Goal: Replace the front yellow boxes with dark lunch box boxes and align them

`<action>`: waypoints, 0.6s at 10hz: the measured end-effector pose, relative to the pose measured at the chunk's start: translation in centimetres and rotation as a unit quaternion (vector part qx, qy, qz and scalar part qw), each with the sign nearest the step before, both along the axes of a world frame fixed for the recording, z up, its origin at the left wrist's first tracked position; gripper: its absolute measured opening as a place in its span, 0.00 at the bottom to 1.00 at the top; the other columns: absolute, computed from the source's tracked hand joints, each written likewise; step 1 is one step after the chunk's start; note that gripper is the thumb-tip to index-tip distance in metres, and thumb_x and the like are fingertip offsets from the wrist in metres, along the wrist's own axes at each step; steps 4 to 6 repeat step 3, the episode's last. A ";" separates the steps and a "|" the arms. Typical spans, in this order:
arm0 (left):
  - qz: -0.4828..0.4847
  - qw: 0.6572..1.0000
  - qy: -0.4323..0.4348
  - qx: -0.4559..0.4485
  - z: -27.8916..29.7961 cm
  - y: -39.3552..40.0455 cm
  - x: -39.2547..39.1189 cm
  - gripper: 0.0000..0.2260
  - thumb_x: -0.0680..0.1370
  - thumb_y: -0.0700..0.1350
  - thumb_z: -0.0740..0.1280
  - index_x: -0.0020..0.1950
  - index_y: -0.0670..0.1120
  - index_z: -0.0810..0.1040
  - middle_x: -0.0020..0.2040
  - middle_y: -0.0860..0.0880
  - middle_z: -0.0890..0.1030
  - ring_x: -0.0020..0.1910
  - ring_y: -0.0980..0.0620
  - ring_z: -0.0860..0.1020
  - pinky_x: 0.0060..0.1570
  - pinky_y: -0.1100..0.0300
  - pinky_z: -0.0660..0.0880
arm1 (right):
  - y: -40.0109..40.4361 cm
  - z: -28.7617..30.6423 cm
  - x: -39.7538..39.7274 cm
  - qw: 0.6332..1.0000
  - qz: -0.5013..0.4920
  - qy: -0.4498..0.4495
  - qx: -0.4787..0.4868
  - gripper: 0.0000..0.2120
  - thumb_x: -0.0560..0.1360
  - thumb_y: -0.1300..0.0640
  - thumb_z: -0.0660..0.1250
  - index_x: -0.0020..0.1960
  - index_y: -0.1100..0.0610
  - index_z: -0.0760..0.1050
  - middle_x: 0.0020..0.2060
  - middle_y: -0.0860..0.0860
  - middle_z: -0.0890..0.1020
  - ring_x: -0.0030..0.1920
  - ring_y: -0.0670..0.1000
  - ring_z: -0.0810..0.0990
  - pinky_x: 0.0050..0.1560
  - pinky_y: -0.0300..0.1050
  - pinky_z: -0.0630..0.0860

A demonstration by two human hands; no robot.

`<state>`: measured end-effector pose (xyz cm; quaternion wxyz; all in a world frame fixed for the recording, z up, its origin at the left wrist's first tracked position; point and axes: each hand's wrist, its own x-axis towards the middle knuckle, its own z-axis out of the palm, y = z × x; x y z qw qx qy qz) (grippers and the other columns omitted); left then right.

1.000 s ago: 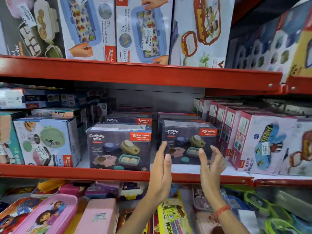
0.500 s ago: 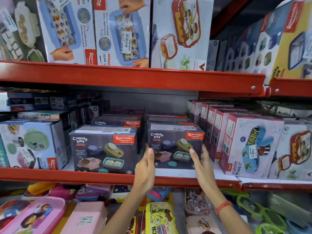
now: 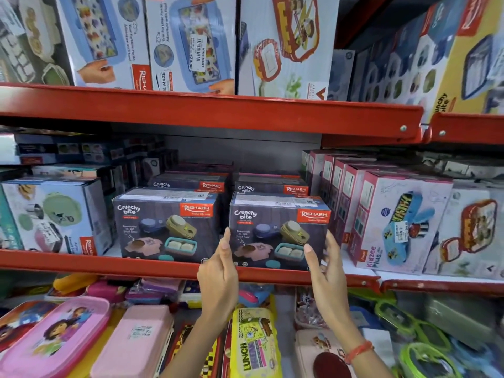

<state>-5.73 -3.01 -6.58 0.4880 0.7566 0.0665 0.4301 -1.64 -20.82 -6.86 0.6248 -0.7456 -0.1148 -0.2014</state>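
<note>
Two dark "Crunchy Bite" lunch box boxes stand side by side at the front of the middle red shelf (image 3: 163,268). The left dark box (image 3: 166,227) stands free. My hands clasp the right dark box (image 3: 278,230) by its lower front corners. My left hand (image 3: 218,274) presses its left edge with the fingers pointing up. On the other side my right hand (image 3: 326,268) has its thumb on the front face and its fingers along the right side. More dark boxes (image 3: 270,186) are stacked behind. A yellow "Crunchy Bite" box (image 3: 463,66) stands on the top shelf at the right.
Pink "Kidzee Plus" boxes (image 3: 392,222) stand close to the right of the held box. A pale box with green containers (image 3: 51,214) sits left. Below the shelf lie loose pencil cases and lunch boxes (image 3: 253,342). The upper red shelf beam (image 3: 207,110) hangs overhead.
My hands have closed in from in front of the right dark box onto its two sides. The box now sits further forward, at the shelf's edge.
</note>
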 end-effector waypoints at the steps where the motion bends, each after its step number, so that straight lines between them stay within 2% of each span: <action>1: -0.006 1.000 0.017 0.016 -0.3 0.3 -0.3 0.28 0.76 0.64 0.43 0.69 0.56 0.68 0.28 0.63 0.64 0.29 0.67 0.64 0.33 0.69 0.64 | -0.1 -0.4 0.1 0.999 -0.015 -0.005 -0.030 0.32 0.73 0.35 0.61 0.74 0.41 0.57 0.73 0.45 0.67 0.72 0.47 0.65 0.71 0.54 0.66; 2: -0.001 0.999 0.035 0.032 0.3 0.7 -1.2 0.30 0.76 0.64 0.43 0.68 0.52 0.71 0.28 0.62 0.65 0.24 0.62 0.68 0.28 0.59 0.72 | 0.3 -0.7 0.2 0.997 -0.042 -0.004 -0.059 0.32 0.74 0.41 0.63 0.74 0.45 0.56 0.72 0.49 0.67 0.72 0.51 0.66 0.69 0.56 0.68; 3: -0.003 0.999 0.008 0.043 0.8 1.0 -1.8 0.27 0.78 0.61 0.46 0.66 0.49 0.74 0.27 0.63 0.68 0.23 0.54 0.74 0.27 0.57 0.72 | 1.3 -0.2 -0.6 0.987 -0.129 -0.042 -0.084 0.33 0.75 0.53 0.68 0.75 0.52 0.56 0.72 0.55 0.64 0.73 0.54 0.62 0.71 0.56 0.65; 6: -0.003 0.999 0.008 0.043 0.8 1.0 -1.8 0.27 0.78 0.61 0.46 0.66 0.49 0.74 0.27 0.63 0.68 0.23 0.54 0.74 0.27 0.57 0.72 | 1.3 -0.2 -0.6 0.987 -0.129 -0.042 -0.084 0.33 0.75 0.53 0.68 0.75 0.52 0.56 0.72 0.55 0.64 0.73 0.54 0.62 0.71 0.56 0.65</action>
